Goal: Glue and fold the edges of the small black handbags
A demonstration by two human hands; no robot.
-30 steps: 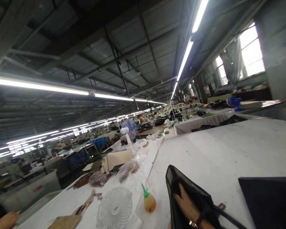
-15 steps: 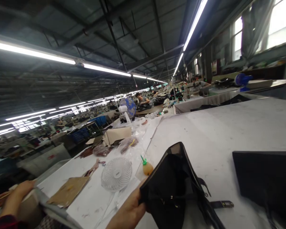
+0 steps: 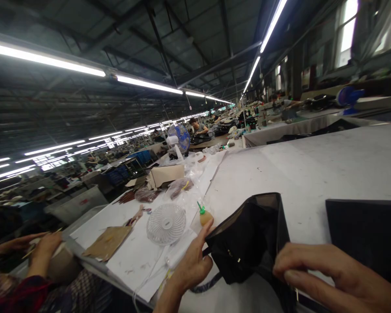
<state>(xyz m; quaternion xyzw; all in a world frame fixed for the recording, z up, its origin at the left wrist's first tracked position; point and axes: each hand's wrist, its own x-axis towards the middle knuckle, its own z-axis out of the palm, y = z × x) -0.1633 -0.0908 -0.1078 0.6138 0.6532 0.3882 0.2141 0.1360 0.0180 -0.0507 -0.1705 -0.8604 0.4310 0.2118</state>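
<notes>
A black leather bag point(image 3: 250, 243) stands with its mouth open on the white table point(image 3: 313, 174) in front of me. My left hand point(image 3: 190, 265) grips the bag's left edge, thumb up along the rim. My right hand point(image 3: 326, 276) holds the bag's right side near the bottom of the view, fingers curled over the rim. A flat black piece point(image 3: 368, 237) lies on the table to the right of the bag.
A small white fan point(image 3: 166, 224) and a glue bottle with a green tip point(image 3: 204, 214) lie left of the bag. Brown card point(image 3: 107, 242), a box point(image 3: 165, 175) and plastic bags lie further left. A co-worker's hands point(image 3: 44, 250) work at the lower left. A blue fan point(image 3: 180, 139) stands behind.
The view has tilted down. My right hand came out of the bag and now holds its right rim. My left hand took hold of the left edge and lifted the bag upright.
</notes>
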